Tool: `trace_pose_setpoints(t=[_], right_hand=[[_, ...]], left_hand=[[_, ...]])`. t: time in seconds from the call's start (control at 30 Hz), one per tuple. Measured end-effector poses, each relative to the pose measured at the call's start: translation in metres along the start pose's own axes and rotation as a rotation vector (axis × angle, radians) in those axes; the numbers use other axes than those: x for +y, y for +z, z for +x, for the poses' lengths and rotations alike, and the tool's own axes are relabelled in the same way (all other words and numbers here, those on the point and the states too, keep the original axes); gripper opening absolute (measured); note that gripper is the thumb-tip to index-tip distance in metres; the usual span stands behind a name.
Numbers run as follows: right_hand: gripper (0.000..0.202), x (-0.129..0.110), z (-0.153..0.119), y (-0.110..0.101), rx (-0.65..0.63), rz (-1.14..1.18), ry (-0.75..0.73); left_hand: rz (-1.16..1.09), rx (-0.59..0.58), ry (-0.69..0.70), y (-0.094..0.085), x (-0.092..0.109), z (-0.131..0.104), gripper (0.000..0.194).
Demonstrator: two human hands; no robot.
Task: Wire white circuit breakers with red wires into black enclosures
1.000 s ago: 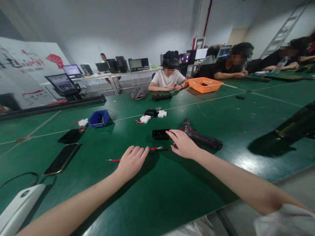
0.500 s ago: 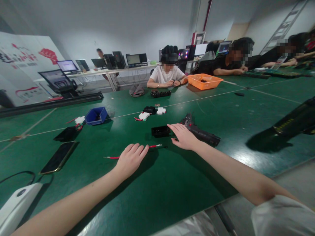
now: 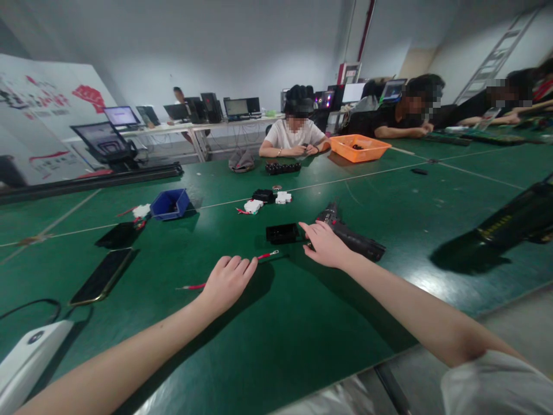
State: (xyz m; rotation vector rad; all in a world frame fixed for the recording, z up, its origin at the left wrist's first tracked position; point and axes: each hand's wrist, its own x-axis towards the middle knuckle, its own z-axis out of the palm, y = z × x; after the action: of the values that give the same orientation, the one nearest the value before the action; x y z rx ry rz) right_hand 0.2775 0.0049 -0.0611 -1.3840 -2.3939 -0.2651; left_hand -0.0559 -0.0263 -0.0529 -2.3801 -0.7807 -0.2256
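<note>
The red wire [image 3: 233, 272] lies on the green table [image 3: 302, 346], just in front of the black box [image 3: 282, 233]. The left hand [image 3: 228, 280] rests flat and loose on the wire, fingers not closed. The right hand [image 3: 325, 244] lies relaxed beside the box, touching the black power drill [image 3: 352, 239] without grasping it.

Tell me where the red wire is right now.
In the head view the red wire lies flat on the green table, running out both sides from under the left hand, just in front of the small black box.
</note>
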Motion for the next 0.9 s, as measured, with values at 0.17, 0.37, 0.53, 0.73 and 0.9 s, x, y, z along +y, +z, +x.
trace_pose_setpoints(t=[0.17, 0.37, 0.53, 0.73, 0.9], right_hand=[[0.055, -0.003, -0.005, -0.004, -0.029, -0.021, -0.012], [0.04, -0.009, -0.005, -0.013, 0.009, 0.093, -0.039], [0.04, -0.018, -0.008, -0.014, 0.107, 0.401, 0.094], [0.027, -0.023, -0.011, -0.02, -0.133, 0.5, 0.183], [0.029, -0.026, -0.009, -0.03, -0.243, 0.345, 0.208]], left_hand=[[-0.017, -0.009, -0.019, 0.002, 0.0, 0.0, 0.039], [-0.035, 0.01, -0.018, 0.0, 0.001, 0.002, 0.04], [-0.013, 0.002, -0.015, 0.001, -0.001, 0.001, 0.04], [-0.015, -0.027, -0.015, -0.001, 0.0, 0.002, 0.041], [-0.016, -0.035, -0.042, -0.001, 0.002, 0.001, 0.039]])
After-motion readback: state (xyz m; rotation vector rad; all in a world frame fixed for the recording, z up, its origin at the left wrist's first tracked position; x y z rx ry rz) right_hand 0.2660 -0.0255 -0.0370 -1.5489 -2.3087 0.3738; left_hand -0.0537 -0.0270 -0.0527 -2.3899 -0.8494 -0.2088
